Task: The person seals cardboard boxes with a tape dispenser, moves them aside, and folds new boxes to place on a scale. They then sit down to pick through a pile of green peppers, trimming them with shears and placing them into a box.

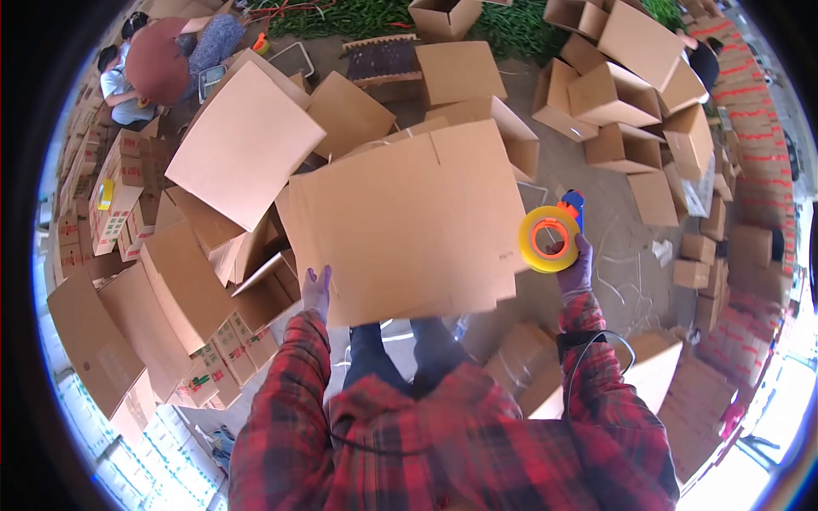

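A large brown cardboard box (pixel 400 221), looking mostly flat from above, lies in front of me at a slight tilt. My left hand (pixel 316 291) rests against its lower left edge, fingers stretched out and apart. To the right of the box, my right hand (pixel 578 269) is closed around a tape dispenser (pixel 573 207) with blue and orange parts. A wide roll of yellow tape (pixel 527 241) sits on the dispenser, partly covering my fingers. Both hands seem to wear thin pale purple gloves.
Opened cartons (pixel 247 145) crowd the left side, and more open boxes (pixel 613 94) are heaped at the upper right. Green plant stalks (pixel 520 30) lie at the back. Two people (pixel 162 64) are at the upper left. Stacked printed cartons (pixel 750 128) line the right.
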### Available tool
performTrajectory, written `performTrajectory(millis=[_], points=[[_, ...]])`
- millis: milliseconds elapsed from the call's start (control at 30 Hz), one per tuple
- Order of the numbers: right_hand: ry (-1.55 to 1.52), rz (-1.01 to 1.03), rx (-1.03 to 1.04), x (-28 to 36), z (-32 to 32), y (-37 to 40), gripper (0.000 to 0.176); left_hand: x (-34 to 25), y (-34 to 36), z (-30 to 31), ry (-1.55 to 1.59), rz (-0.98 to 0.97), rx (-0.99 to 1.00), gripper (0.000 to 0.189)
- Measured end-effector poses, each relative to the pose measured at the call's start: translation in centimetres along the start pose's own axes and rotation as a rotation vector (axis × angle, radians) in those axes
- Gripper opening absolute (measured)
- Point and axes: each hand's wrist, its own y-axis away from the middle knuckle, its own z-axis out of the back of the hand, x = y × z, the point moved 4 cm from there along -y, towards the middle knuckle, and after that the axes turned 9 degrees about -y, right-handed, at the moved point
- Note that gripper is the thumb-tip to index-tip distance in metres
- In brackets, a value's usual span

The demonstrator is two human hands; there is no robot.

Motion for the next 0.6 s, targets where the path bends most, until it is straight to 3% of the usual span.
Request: performTrajectory(millis=[100, 200, 300, 400, 500, 567, 600], points=[[0.068, 0.010, 0.039, -1.7, 0.6, -8.1, 0.038, -6.9, 2.1, -1.7, -0.429, 0.139, -0.089, 0.096], [0.043, -0.053, 0.046, -5.9, 1.1, -12.5, 0.045, -10.1, 4.3, -2.8, -0.615, 0.201, -0.233, 0.088], [0.136, -0.130, 0.103, -7.5, 2.5, -12.2, 0.052, -3.6, 2.5, -3.5, 0.127, 0.067, -0.152, 0.077], [0.147, -0.164, 0.183, -6.3, 1.3, -7.7, 0.059, -8.0, 8.0, -0.6, 0.622, 0.230, 0.002, 0.068], [0.214, -0.090, 0.346, -3.5, -1.2, -1.2, 0.076, -10.5, 10.8, 3.9, 0.657, 0.205, -0.129, 0.068], [0.639, 0.074, 0.260, 0.0, -5.2, 4.8, 0.081, -12.2, 11.7, 7.2, 0.740, 0.213, -0.293, 0.076], [1.050, 0.313, 0.469, 2.8, -10.3, 8.2, 0.082, -13.0, 11.5, 8.4, 0.779, 0.133, -0.319, 0.075]])
